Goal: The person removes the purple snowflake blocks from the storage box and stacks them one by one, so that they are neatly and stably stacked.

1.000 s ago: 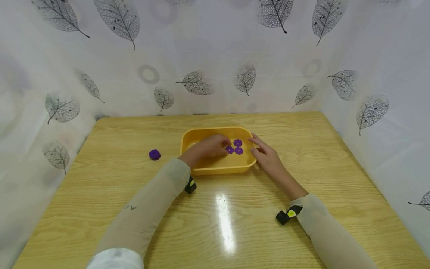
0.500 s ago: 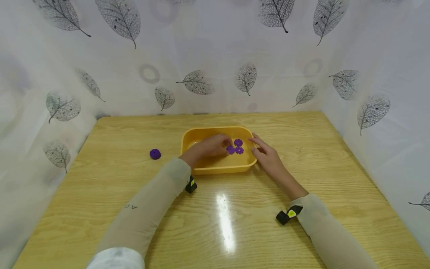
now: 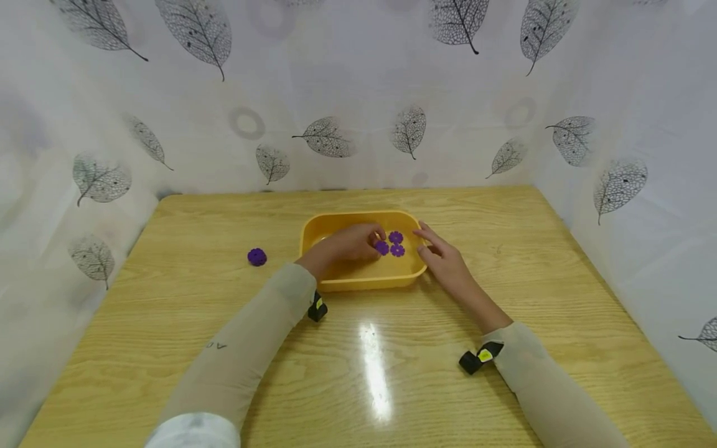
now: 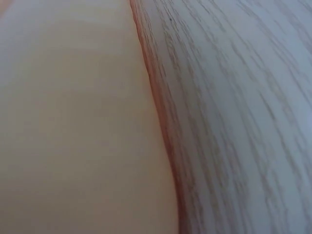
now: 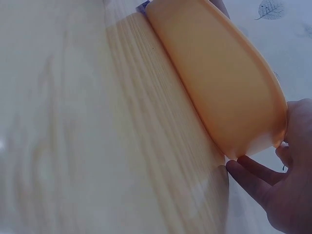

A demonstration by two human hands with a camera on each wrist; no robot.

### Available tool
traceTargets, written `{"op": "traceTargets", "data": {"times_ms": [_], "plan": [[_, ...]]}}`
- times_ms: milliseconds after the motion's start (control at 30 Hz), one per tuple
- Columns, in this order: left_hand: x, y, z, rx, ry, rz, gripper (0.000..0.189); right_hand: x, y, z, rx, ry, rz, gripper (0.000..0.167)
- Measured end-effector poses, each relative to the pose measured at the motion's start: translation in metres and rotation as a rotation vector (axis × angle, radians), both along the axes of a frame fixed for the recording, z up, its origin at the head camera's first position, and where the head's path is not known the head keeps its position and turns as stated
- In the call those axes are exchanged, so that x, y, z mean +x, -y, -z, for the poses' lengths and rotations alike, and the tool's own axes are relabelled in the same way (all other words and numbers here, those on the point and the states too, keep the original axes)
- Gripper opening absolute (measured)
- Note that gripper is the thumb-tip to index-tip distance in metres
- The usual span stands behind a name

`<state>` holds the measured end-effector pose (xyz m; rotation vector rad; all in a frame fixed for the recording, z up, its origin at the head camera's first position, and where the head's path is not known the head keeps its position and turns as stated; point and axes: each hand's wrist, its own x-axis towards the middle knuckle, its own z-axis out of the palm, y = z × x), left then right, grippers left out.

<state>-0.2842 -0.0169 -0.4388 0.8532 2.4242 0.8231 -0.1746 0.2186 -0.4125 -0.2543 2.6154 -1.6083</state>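
Note:
A yellow plastic bin (image 3: pixel 370 284) sits on the table. My left hand (image 3: pixel 353 241) reaches inside it, thumb and forefinger pinching a purple flower-shaped piece (image 3: pixel 381 247). Just right of those fingertips lie two more purple flower-shaped pieces (image 3: pixel 396 238) on the bin floor. At the bin's right end, my right hand (image 3: pixel 445 261) holds the rim; in the right wrist view its lower fingers (image 5: pixel 248 178) touch the wall near the base. The left wrist view has only the sleeve (image 4: pixel 83 126) and tabletop, with the hand's work hidden.
A small purple cluster of flower-shaped pieces (image 3: pixel 257 257) lies on the wooden table (image 3: pixel 426 398), left of the bin. Behind the table and along both sides hangs a white curtain (image 3: pixel 358 81) printed with leaves.
The flower-shaped piece at my left fingertips has shifted slightly and its face shows at a different tilt. My right hand and the bin have stayed in place.

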Motion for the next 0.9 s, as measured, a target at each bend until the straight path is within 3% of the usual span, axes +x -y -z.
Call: {"op": "traceTargets", "data": {"times_ms": [467,767,900], "plan": [[-0.002,-0.002,-0.001,-0.034,-0.042,0.019,0.034,0.001,0.000,-0.004,0.006,0.006,0.002,0.045],[0.004,-0.003,-0.009,-0.027,-0.035,0.000,0.031,0.001,-0.001,-0.001,0.007,0.004,0.000,0.045],[0.003,-0.003,-0.011,-0.042,-0.068,-0.011,0.032,0.000,-0.001,0.001,0.000,0.005,-0.007,0.045]]}}
